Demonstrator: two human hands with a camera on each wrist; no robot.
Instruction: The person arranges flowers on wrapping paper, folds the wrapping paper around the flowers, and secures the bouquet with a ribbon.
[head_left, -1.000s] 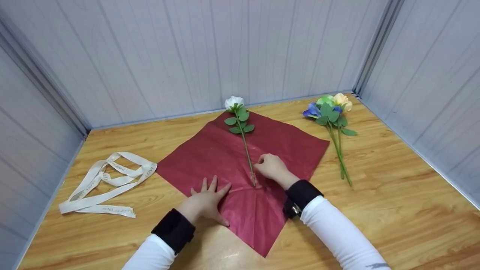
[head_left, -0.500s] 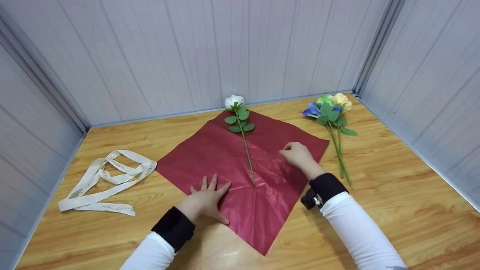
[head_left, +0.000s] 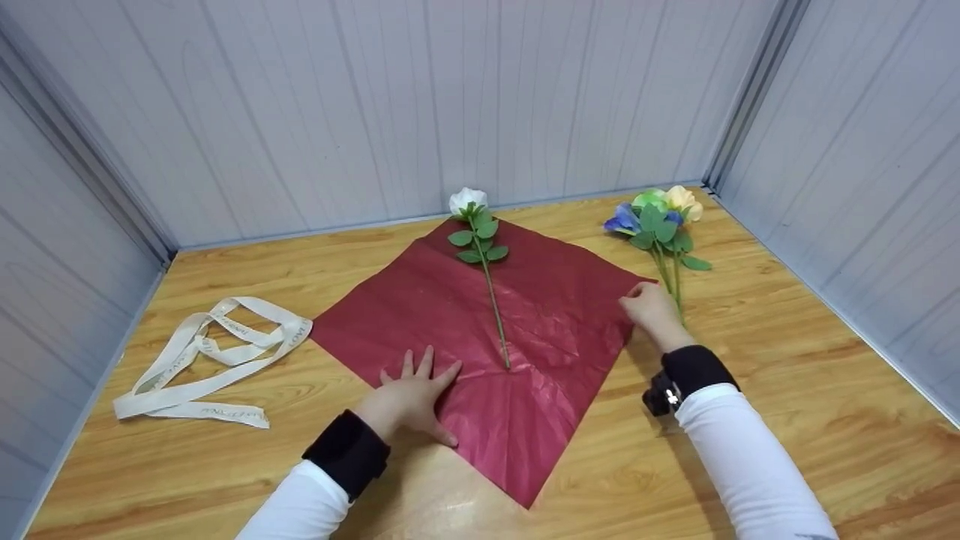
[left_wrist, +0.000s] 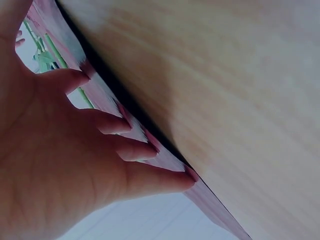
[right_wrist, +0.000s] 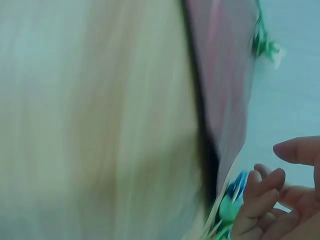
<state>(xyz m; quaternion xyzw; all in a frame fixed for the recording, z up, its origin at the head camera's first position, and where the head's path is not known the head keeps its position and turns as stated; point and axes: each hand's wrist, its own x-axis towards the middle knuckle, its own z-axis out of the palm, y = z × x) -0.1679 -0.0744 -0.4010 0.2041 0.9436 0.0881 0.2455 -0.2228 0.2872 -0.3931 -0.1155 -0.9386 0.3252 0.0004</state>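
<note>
A sheet of dark red wrapping paper (head_left: 420, 300) lies diagonally on the table. On it rests a white rose (head_left: 468, 202) with a green stem and leaves, its bloom over the far corner. My left hand (head_left: 409, 401) presses the paper's lower left edge, fingers spread; the left wrist view shows its fingertips (left_wrist: 187, 180) on the paper. My right hand (head_left: 652, 309) is over the sheet's right corner, beside the other flower stems. In the right wrist view its fingers (right_wrist: 257, 210) are loosely curled, the thumb apart, with nothing seen between them.
Blue, green and peach flowers (head_left: 660, 214) lie together at the back right, their lower stems partly hidden by my right hand. A looped cream ribbon (head_left: 191, 360) with printed letters lies at the left. Pale panel walls (head_left: 465, 97) enclose the wooden table (head_left: 810, 405) on three sides.
My right hand has moved away from the rose's stem, to the right across the paper, up to its right corner. My left hand, the rose and the paper stay in place.
</note>
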